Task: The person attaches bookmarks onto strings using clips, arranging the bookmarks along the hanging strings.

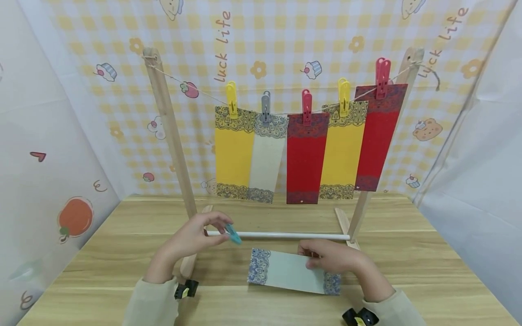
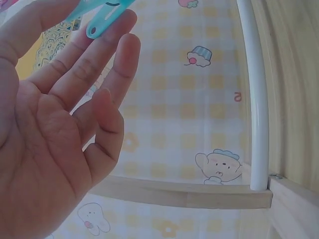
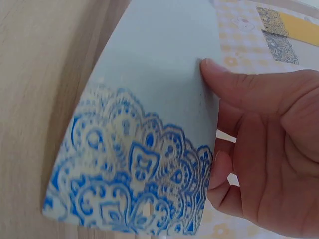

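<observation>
My left hand (image 1: 202,232) pinches a turquoise clothespin (image 1: 233,234) between thumb and fingers, in front of the rack's left post. In the left wrist view the clothespin (image 2: 107,17) shows at the top, partly cut off by the frame. With thumb on one face and fingers behind, my right hand (image 1: 331,258) grips a pale blue paper strip (image 1: 290,270) by its long edge. Blue lace patterns cover both ends of this strip. It is held just above the wooden table, lying crosswise, and the right wrist view shows one patterned end (image 3: 134,169) close up.
Behind the hands stands a wooden rack (image 1: 169,122) with a white bottom rod (image 1: 281,235). From its string hang several clipped strips, among them a yellow strip (image 1: 234,156), a cream strip (image 1: 266,158) and a red strip (image 1: 303,167). A checked cloth (image 1: 261,40) covers the back.
</observation>
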`<state>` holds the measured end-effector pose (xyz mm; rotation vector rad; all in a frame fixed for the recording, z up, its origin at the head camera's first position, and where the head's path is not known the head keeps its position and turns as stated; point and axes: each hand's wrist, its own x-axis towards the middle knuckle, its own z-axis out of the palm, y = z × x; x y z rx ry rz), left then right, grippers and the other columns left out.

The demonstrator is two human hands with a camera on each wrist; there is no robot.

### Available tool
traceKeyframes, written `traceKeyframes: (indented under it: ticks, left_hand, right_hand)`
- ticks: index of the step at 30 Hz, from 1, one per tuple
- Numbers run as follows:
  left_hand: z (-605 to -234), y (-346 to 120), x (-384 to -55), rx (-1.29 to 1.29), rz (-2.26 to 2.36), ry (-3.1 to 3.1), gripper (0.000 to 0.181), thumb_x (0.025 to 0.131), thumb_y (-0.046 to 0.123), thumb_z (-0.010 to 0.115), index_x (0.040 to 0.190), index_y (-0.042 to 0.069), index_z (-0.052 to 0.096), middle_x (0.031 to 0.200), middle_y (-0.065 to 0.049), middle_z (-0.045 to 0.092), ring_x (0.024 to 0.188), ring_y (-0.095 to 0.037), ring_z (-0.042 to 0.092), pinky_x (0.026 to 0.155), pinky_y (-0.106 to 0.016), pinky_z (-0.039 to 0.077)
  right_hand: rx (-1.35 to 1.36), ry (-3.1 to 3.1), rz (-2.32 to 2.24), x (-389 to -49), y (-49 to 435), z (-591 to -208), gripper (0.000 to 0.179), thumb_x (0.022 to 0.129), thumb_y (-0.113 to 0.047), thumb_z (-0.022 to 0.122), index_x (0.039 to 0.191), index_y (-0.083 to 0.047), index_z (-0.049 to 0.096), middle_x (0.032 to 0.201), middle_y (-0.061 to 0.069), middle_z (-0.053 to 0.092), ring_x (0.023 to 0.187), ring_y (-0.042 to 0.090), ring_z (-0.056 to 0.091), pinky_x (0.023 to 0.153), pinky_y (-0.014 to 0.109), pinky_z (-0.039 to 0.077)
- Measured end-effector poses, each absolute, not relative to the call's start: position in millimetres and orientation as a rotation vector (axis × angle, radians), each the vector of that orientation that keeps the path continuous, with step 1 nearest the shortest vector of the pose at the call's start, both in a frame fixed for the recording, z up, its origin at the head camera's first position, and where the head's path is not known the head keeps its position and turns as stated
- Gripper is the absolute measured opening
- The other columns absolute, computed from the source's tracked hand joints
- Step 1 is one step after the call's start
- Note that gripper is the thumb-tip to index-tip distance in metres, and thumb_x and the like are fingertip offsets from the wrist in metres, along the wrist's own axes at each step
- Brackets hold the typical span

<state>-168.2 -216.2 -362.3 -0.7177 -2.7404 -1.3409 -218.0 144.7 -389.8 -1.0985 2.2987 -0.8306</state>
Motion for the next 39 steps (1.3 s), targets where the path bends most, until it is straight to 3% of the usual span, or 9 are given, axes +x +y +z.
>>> traceKeyframes:
  ticks: [7, 21, 29, 39]
  left_hand:
    - [-358.5, -218.2, -166.3, -0.634, -1.271, -2.729, 0.036, 0.090, 0.021, 0.074, 0.122, 0.009, 0.064, 0.093, 0.001, 0.072, 0.089, -0.004, 0.063, 0.059, -0.021, 0.048]
    - [-349.8, -221.7, -161.6, -0.570, -1.146, -2.711, 0.030, 0.092, 0.020, 0.072, 0.120, 0.012, 0.067, 0.091, 0.006, 0.070, 0.084, -0.004, 0.059, 0.062, -0.021, 0.046]
    - [-345.1, -234.3, -154.8, -0.499, -1.144, -2.689, 0.032, 0.094, 0.019, 0.069, 0.124, 0.011, 0.064, 0.095, 0.001, 0.070, 0.084, -0.005, 0.060, 0.065, -0.022, 0.050]
    - [-340.9, -245.2, -146.9, -0.312, -1.069, -2.600, 0.037, 0.093, 0.012, 0.070, 0.128, 0.005, 0.064, 0.094, -0.006, 0.074, 0.083, -0.004, 0.066, 0.067, -0.021, 0.056]
  right_hand:
    - [-1.139, 2.276, -0.866, -214.8, 143.8, -384.7, 0.010, 0.097, -0.015, 0.062, 0.093, -0.015, 0.053, 0.078, -0.007, 0.045, 0.075, 0.004, 0.045, 0.064, 0.020, 0.038]
    - [-1.334, 2.231, -0.892, -195.2, 131.8, -371.1, 0.008, 0.098, -0.016, 0.062, 0.096, -0.015, 0.054, 0.081, -0.011, 0.045, 0.075, 0.001, 0.045, 0.066, 0.016, 0.041]
    - [-1.351, 2.195, -0.962, -202.6, 126.1, -374.0, 0.009, 0.098, -0.019, 0.062, 0.097, -0.014, 0.054, 0.083, -0.008, 0.048, 0.079, 0.001, 0.045, 0.067, 0.019, 0.042]
    - [-1.372, 2.104, -1.149, -210.7, 107.6, -375.9, 0.010, 0.099, -0.018, 0.060, 0.104, -0.011, 0.056, 0.096, 0.005, 0.062, 0.091, 0.007, 0.055, 0.075, 0.020, 0.049]
